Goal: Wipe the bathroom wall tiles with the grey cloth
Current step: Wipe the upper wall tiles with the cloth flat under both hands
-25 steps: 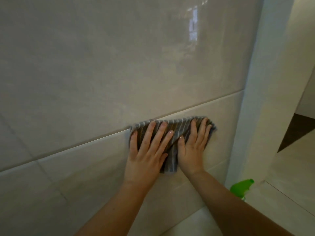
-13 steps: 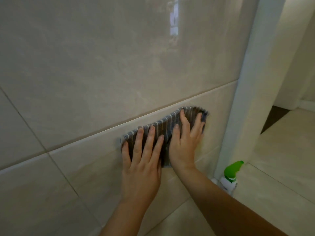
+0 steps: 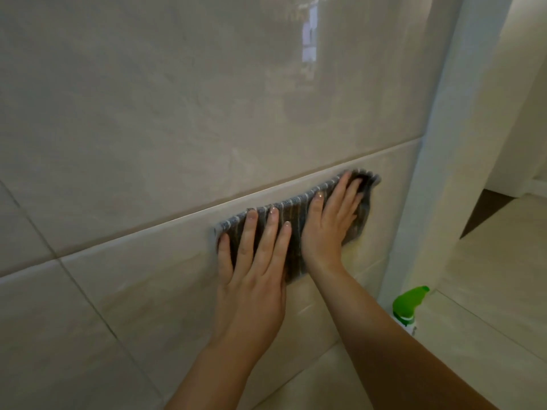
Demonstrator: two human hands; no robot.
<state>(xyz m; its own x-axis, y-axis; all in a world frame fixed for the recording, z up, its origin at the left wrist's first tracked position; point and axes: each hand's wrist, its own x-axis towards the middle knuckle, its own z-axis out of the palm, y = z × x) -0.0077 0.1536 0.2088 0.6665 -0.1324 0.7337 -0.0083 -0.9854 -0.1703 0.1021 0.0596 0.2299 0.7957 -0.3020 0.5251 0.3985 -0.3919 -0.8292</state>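
Two bare hands are pressing a dark grey ribbed cloth (image 3: pixel 294 210) flat against glossy beige wall tiles (image 3: pixel 148 137), just under a horizontal grout line, near the white corner post (image 3: pixel 429 173) at right. The left hand (image 3: pixel 254 279) and right hand (image 3: pixel 328 229) are both lying with fingers straight, neither gripping. Under flat pressure alone, the cloth risks bunching or sliding free on the slick glaze. A green-capped spray bottle (image 3: pixel 407 309) is standing below right, where an elbow could topple it.
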